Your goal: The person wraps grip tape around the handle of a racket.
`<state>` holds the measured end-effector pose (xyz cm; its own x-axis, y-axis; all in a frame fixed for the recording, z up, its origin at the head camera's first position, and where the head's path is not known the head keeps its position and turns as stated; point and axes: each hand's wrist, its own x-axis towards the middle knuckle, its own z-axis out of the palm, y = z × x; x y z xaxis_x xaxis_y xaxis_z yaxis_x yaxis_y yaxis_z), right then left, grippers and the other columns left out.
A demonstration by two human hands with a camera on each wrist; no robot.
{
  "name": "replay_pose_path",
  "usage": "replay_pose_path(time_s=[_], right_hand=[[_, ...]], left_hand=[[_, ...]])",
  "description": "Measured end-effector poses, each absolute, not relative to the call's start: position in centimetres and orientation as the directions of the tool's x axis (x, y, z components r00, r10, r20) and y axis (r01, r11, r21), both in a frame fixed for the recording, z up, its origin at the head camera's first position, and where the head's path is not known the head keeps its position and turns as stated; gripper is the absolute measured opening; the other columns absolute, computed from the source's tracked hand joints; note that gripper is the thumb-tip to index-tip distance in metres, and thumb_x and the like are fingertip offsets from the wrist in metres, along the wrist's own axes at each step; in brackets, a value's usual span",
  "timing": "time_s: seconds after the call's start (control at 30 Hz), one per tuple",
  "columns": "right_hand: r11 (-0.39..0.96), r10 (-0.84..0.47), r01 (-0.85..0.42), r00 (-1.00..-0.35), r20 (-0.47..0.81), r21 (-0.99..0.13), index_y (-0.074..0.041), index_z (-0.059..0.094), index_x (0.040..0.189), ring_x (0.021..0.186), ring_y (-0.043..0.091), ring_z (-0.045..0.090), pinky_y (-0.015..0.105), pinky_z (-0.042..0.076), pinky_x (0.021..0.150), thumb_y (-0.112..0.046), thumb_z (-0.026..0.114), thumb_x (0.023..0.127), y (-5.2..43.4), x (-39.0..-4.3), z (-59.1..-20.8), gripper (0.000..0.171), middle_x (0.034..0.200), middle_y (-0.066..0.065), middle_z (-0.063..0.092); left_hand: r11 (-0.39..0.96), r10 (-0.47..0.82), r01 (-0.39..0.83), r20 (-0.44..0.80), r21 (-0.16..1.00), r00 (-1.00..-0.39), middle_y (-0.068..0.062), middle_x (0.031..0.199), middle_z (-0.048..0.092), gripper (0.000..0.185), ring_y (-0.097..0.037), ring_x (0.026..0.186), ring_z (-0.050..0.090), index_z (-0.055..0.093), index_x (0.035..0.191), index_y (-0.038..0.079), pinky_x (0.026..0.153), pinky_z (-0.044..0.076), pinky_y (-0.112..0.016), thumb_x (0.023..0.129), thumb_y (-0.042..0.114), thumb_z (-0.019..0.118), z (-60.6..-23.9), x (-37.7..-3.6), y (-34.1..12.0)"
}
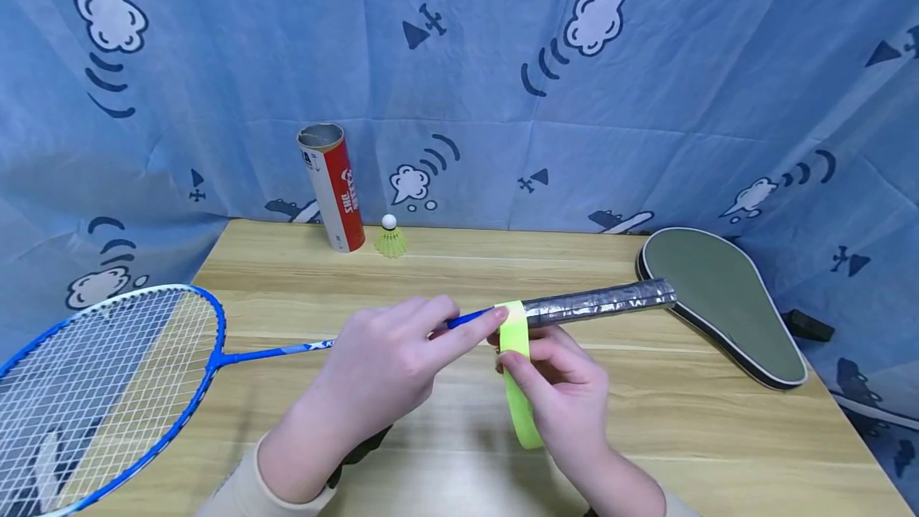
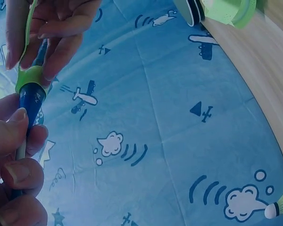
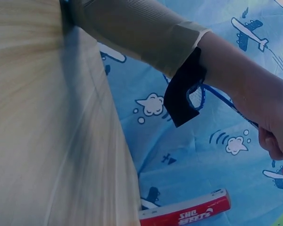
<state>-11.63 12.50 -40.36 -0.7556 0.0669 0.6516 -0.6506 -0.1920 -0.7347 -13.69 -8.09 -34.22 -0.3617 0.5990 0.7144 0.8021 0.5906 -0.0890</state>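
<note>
A blue badminton racket (image 1: 273,352) is held over the table, strung head to the left and dark, shiny handle (image 1: 596,305) to the right. My left hand (image 1: 391,353) grips the shaft near the handle, its index finger stretched to a strip of yellow-green grip tape (image 1: 514,333). That strip wraps over the handle's front end and hangs below in a loop. Thumb and fingers of my right hand (image 1: 567,389) pinch the hanging tape just under the handle. Seen from the left wrist, the tape (image 2: 30,77) circles the tapered cone (image 2: 32,101).
A red and white shuttlecock tube (image 1: 336,190) stands at the table's back edge, beside a yellow shuttlecock (image 1: 391,238) with its white cork up. To the right lies a green paddle-shaped case (image 1: 725,301) with a black strap (image 1: 807,325). Blue patterned cloth (image 1: 474,86) hangs behind.
</note>
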Motion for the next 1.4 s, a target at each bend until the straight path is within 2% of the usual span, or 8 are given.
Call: replay_pose_path(time_s=[0.17,0.43,0.53,0.7,0.87,1.1,1.23,1.4], right_hand=[[-0.183,0.050,-0.637,-0.766,0.640,-0.749,0.006,0.075,0.086,0.098,0.024,0.072,0.020,0.056,0.065,0.021,0.069,0.085,12.4,-11.7,-40.5,0.017,0.098,0.011,0.074],[-0.081,0.085,-0.504,-0.863,0.497,-0.860,0.010,0.072,0.079,0.067,0.008,0.073,0.023,0.058,0.059,0.011,0.074,0.087,12.8,-11.8,-40.7,0.008,0.082,-0.009,0.075],[-0.128,0.061,-0.532,-0.847,0.529,-0.837,0.012,0.073,0.091,0.072,0.009,0.073,0.027,0.060,0.061,0.012,0.074,0.087,12.8,-11.9,-40.7,0.004,0.093,-0.005,0.077],[-0.228,-0.022,-0.506,-0.852,0.524,-0.832,0.010,0.069,0.117,0.087,0.011,0.072,0.034,0.062,0.064,0.017,0.069,0.088,12.9,-11.9,-40.8,0.029,0.109,-0.001,0.077],[-0.229,-0.076,-0.459,-0.871,0.486,-0.858,0.009,0.068,0.113,0.083,0.015,0.072,0.033,0.060,0.061,0.018,0.063,0.091,12.9,-11.7,-40.5,0.024,0.097,0.003,0.078],[-0.221,0.014,-0.376,-0.924,0.382,-0.900,0.000,0.073,0.103,0.072,0.016,0.074,0.029,0.060,0.060,0.013,0.061,0.095,12.8,-11.3,-39.9,0.019,0.086,0.007,0.077],[-0.177,-0.023,-0.357,-0.930,0.366,-0.917,0.006,0.072,0.097,0.068,0.016,0.073,0.033,0.062,0.063,0.011,0.062,0.097,12.9,-11.4,-39.8,0.012,0.081,0.006,0.076],[-0.192,-0.056,-0.463,-0.875,0.481,-0.865,0.013,0.069,0.093,0.070,0.017,0.074,0.036,0.063,0.066,0.017,0.060,0.095,13.1,-11.5,-39.8,0.010,0.082,0.007,0.076]], left_hand=[[0.596,0.596,0.798,0.714,-0.087,-0.368,0.004,0.082,0.057,0.058,-0.009,0.057,0.044,0.070,0.134,0.030,0.045,0.022,-0.017,0.087,-0.004,0.072,-34.3,-13.8,-8.2],[0.522,0.633,0.853,0.681,-0.023,-0.369,0.007,0.085,0.061,0.069,-0.005,0.057,0.045,0.070,0.135,0.030,0.047,0.020,-0.015,0.082,-0.012,0.059,-34.0,-13.7,-8.6],[0.508,0.646,0.861,0.662,-0.001,-0.380,0.008,0.084,0.061,0.069,-0.004,0.054,0.040,0.069,0.136,0.028,0.047,0.018,-0.014,0.080,-0.012,0.058,-33.9,-13.7,-8.7],[0.494,0.661,0.867,0.621,0.062,-0.421,0.010,0.080,0.057,0.066,-0.004,0.052,0.029,0.068,0.138,0.026,0.048,0.015,-0.014,0.082,-0.009,0.058,-34.0,-13.6,-9.0],[0.475,0.667,0.873,0.604,0.108,-0.437,0.011,0.077,0.057,0.054,-0.003,0.052,0.031,0.065,0.140,0.025,0.048,0.018,-0.013,0.091,0.002,0.066,-34.1,-13.6,-8.8],[0.514,0.657,0.856,0.667,-0.057,-0.350,0.005,0.081,0.058,0.059,-0.006,0.053,0.041,0.068,0.135,0.030,0.046,0.018,-0.015,0.086,-0.004,0.069,-34.2,-13.8,-8.4],[0.561,0.652,0.826,0.646,-0.060,-0.397,0.005,0.079,0.056,0.064,-0.007,0.052,0.037,0.067,0.137,0.027,0.046,0.017,-0.016,0.083,-0.007,0.064,-34.2,-13.8,-8.7],[0.588,0.641,0.809,0.620,-0.019,-0.452,0.007,0.080,0.056,0.061,-0.007,0.054,0.039,0.065,0.140,0.027,0.046,0.017,-0.017,0.088,-0.004,0.061,-34.2,-13.7,-8.7]])
